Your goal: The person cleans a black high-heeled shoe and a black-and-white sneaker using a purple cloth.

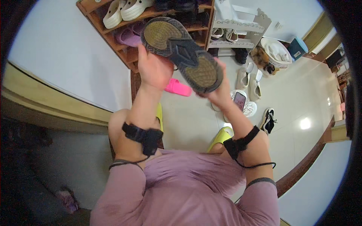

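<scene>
A dark shoe is held up in front of me, its black sole with two yellow-brown textured patches turned towards me. My left hand supports the broader end, its thumb along the side and most of its fingers behind the shoe. At the lower, narrower end, my right hand grips the edge, with its fingers largely hidden. The shoe's upper cannot be seen. Below and behind it, a bright pink slipper lies on the tiled floor.
A wooden shoe rack holds white clogs and purple slippers. Right of it stands a white shoe rack. A phone rests on white shoes. Beige shoes and a black-and-white sneaker lie nearby. A cat is beside a white basket.
</scene>
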A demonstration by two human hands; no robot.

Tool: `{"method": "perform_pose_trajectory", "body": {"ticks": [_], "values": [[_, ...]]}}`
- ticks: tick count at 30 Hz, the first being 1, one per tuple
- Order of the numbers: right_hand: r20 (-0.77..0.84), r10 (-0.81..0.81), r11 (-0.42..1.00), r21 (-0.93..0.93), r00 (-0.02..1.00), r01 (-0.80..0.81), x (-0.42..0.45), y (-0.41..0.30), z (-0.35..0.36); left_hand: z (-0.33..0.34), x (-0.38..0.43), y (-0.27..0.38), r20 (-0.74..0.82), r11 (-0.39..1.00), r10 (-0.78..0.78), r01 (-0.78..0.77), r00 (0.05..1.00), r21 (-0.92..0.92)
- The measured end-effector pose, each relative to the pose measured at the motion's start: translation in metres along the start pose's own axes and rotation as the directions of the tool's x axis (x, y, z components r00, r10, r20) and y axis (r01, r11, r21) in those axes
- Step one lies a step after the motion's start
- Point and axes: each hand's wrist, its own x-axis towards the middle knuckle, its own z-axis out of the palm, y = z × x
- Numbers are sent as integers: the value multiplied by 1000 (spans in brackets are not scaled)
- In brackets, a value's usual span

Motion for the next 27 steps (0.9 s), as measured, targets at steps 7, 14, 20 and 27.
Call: {"method": "perform_pose_trajectory", "body": {"ticks": [7,14,20,27], "values": [[-72,226,948,245,971,-203,15,-3,13,-11,7,0,-156,995,-44,57,987,82],[280,518,457,709,809,-538,20,-9,12,-7,2,-8,-93,971,-85,103,992,218],[410,591,-64,883,695,-465,25,0,2,-23,-15,-25,-150,917,-207,245,967,315],[644,494,-94,708,585,-700,14,-3,6,-1,-13,-40,-174,679,42,100,984,727]]}}
